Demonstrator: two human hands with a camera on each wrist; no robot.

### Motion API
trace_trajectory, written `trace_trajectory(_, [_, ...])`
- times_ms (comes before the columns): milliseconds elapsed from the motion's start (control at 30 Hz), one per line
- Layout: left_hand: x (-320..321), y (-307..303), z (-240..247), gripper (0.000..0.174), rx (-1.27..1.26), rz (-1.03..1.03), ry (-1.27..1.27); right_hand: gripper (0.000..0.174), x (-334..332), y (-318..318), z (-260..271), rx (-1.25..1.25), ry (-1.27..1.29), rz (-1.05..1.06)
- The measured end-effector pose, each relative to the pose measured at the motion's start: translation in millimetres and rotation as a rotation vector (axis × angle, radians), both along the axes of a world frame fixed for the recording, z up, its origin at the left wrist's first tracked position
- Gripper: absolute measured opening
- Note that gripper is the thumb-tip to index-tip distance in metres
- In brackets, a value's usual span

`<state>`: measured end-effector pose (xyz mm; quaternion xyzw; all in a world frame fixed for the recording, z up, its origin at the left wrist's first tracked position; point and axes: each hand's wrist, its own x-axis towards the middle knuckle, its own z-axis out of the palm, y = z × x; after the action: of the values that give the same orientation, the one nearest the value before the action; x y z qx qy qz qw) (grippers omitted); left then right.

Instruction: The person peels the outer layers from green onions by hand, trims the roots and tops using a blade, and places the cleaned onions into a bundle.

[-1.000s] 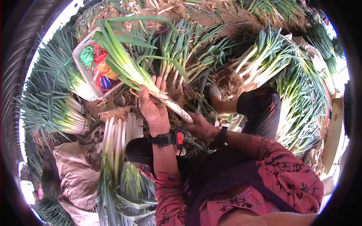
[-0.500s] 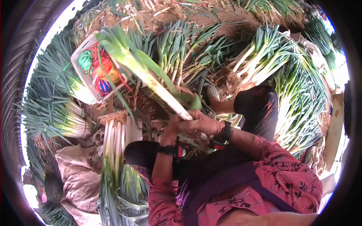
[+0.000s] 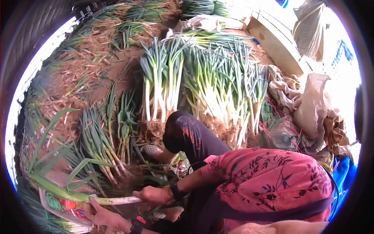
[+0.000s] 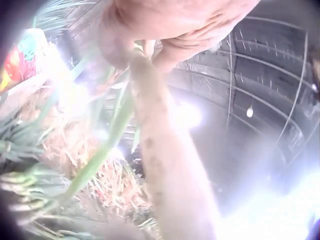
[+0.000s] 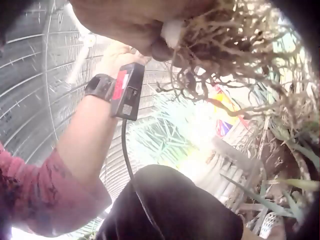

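Observation:
A single leek (image 3: pixel 117 201) lies nearly level across the lower left of the head view, its green leaves (image 3: pixel 50 187) pointing left. My left hand (image 3: pixel 105 215) holds it where the white stalk turns green. In the left wrist view, thumb and fingers close round the blurred stalk (image 4: pixel 167 160). My right hand (image 3: pixel 155 195) grips the root end. Tangled brown roots (image 5: pixel 235 65) hang beside that hand in the right wrist view. Just beyond the left hand stands a pale plastic basket (image 3: pixel 43 201) with coloured twine (image 3: pixel 69 204) inside.
Loose leeks (image 3: pixel 97 136) lie on the soil ahead. Upright leeks (image 3: pixel 161 82) and a wider bunch (image 3: pixel 218 85) stand beyond the bent knee (image 3: pixel 187 128). Crumpled sacks (image 3: pixel 311 101) and a long board (image 3: pixel 274 45) are at the right.
The head view has turned right. Both hands were together at the root end half a second ago; the left hand has since slid out along the stalk towards the leaves.

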<state>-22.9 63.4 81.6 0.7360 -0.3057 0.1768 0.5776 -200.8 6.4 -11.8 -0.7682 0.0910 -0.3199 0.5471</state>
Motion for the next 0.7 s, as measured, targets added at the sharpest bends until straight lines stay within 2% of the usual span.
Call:
trace_trajectory(233, [22.3, -25.9, -28.2, 0.020, 0.042, -0.073, 0.038, 0.029, -16.3, -20.4, -2.3, -0.190, 0.087, -0.150])
trace_trajectory(300, [20.3, -36.0, -27.1, 0.020, 0.058, -0.087, 0.130, 0.030, -16.8, -24.7, -6.1, -0.202, 0.077, -0.150])
trace_trajectory(367, [0.9, -47.9, -4.9, 0.032, 0.188, 0.032, -0.056, 0.030, -18.7, -28.3, -10.0, -0.208, 0.102, -0.169])
trace_trajectory(400, [-16.4, -53.4, 10.5, 0.031, 0.256, 0.084, 0.005, 0.029, -22.2, -31.4, -8.1, -0.201, 0.116, -0.178])
trace_trajectory(533, [-29.6, -67.3, 19.7, 0.027, 0.363, 0.044, -0.034, 0.029, -28.2, -41.9, -9.0, -0.173, 0.200, -0.199])
trace_trajectory(600, [-38.2, -73.3, 18.5, 0.024, 0.432, 0.119, -0.215, 0.030, -29.7, -45.5, -10.1, -0.140, 0.222, -0.206])
trace_trajectory(700, [-41.0, -77.0, 9.9, 0.023, 0.392, 0.098, -0.294, 0.029, -31.1, -48.7, -6.4, -0.114, 0.274, -0.232])
